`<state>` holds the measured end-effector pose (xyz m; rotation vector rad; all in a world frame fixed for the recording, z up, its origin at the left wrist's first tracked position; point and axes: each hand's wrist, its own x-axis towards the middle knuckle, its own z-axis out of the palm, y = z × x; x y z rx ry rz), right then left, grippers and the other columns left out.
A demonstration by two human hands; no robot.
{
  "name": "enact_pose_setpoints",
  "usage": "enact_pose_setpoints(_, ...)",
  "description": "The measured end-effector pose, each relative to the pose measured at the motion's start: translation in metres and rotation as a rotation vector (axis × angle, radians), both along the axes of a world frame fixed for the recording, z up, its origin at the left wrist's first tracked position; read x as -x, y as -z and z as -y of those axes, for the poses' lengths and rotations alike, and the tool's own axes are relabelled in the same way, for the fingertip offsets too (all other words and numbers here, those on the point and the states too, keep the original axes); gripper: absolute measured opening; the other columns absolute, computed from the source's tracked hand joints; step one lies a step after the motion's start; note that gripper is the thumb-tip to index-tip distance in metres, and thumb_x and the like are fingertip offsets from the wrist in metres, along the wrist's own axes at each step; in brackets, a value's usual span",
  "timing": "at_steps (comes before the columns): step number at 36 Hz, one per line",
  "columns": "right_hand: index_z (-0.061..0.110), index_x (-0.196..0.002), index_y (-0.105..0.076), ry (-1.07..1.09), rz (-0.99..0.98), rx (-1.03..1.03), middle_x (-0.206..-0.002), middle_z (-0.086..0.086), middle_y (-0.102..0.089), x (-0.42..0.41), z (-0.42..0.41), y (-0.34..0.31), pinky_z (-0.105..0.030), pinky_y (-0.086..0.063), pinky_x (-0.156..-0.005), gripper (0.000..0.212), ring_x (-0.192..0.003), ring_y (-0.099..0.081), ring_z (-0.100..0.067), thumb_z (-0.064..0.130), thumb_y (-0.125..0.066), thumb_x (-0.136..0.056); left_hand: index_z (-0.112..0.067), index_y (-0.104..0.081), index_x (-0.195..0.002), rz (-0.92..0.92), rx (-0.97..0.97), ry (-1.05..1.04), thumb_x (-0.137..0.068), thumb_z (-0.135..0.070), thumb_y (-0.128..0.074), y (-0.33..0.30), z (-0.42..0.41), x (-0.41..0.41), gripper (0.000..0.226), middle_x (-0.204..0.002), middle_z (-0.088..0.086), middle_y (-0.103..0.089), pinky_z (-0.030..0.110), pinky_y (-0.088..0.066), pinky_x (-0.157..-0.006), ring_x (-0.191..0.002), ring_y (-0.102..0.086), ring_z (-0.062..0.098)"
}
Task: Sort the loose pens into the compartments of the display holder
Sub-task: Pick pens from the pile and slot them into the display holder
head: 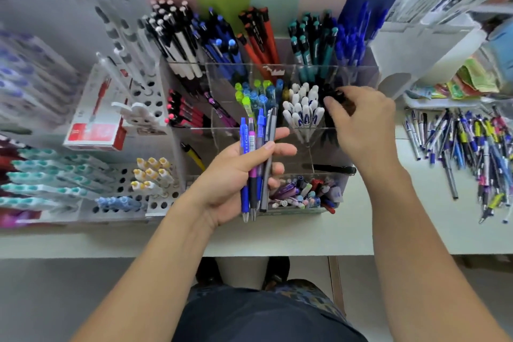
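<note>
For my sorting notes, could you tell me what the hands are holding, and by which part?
The left hand grips a bundle of pens around their middles. The right hand pinches black pens in the display holder at their tops.

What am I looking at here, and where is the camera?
There is no machine: a person works with bare hands, and the one picture comes from a camera worn on the head, looking down. The left hand holds a bundle of pens. The right hand reaches into a compartment of the clear holder, its fingers around something dark; the blur hides what exactly. The holder stands on a white counter, its compartments filled with pens by colour. A pile of loose pens lies to the right.
</note>
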<state>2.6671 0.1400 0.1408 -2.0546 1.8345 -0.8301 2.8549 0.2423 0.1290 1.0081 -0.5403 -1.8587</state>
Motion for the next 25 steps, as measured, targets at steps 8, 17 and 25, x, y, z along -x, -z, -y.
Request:
enact_pose_setpoints(8,0.016,-0.114,-0.073,-0.006,0.162,0.161,-0.1,0.004,-0.063,-0.024,-0.034,-0.02,-0.005,-0.042,-0.075,0.023,-0.069,-0.057,-0.008,0.025,-0.072,-0.093,-0.009,-0.064,-0.128,0.08,0.041,-0.015,-0.104,-0.014,-0.048,-0.002,-0.009,-0.015,0.029,-0.1,0.007,-0.075,0.027,-0.058,-0.066,-0.072,-0.066,0.013)
enact_pose_setpoints(17,0.008,-0.101,-0.073,-0.238,0.779,-0.446,-0.073,-0.004,-0.069,-0.06,-0.045,-0.017,-0.022,-0.051,-0.054,0.012,-0.056,-0.061,-0.007,0.006,-0.075,-0.089,-0.01,-0.068,-0.114,0.161,0.079,0.017,-0.1,-0.018,-0.054,0.001,-0.013,-0.027,0.022,-0.104,0.017,-0.076,0.035,-0.063,-0.073,-0.087,-0.075,0.026)
enact_pose_setpoints(25,0.015,-0.105,-0.068,-0.053,0.682,0.073,-0.087,0.002,-0.072,0.022,-0.045,-0.033,-0.025,-0.058,-0.071,0.018,-0.072,-0.069,-0.013,0.006,-0.074,-0.091,-0.005,-0.063,-0.12,0.1,-0.021,-0.006,-0.106,-0.012,-0.046,0.019,-0.009,-0.021,0.023,-0.067,0.001,-0.046,0.018,-0.034,-0.042,-0.048,-0.033,0.008)
